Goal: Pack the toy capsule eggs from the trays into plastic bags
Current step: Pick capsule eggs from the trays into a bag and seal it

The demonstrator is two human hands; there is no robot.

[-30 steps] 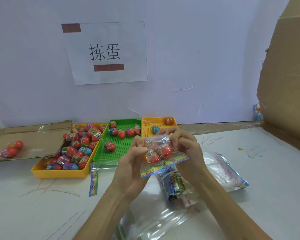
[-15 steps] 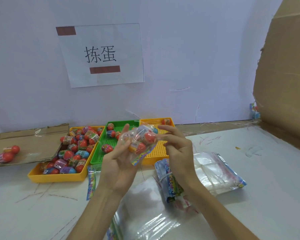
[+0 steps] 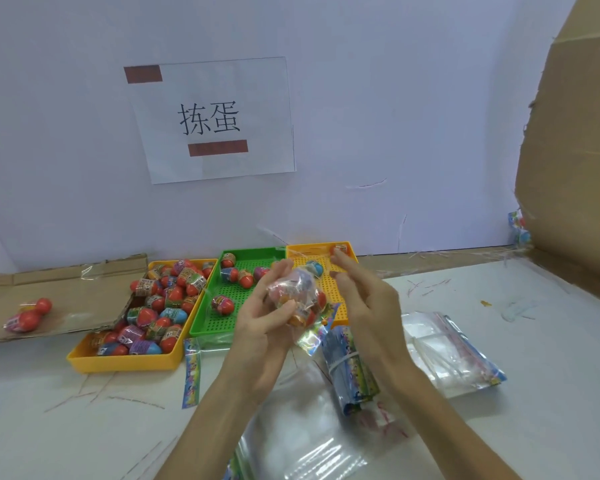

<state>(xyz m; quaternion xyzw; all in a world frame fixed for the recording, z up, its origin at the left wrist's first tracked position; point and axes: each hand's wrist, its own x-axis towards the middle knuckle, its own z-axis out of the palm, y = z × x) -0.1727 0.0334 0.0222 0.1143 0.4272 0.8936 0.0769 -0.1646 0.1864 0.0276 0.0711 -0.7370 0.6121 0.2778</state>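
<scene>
Left hand holds one filled bag; three trays lie behind.

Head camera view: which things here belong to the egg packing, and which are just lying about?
In the job: filled bag in the left hand; full yellow tray; green tray; second yellow tray; empty plastic bags.
Lying about: paper sign; flat cardboard; cardboard wall.
</scene>
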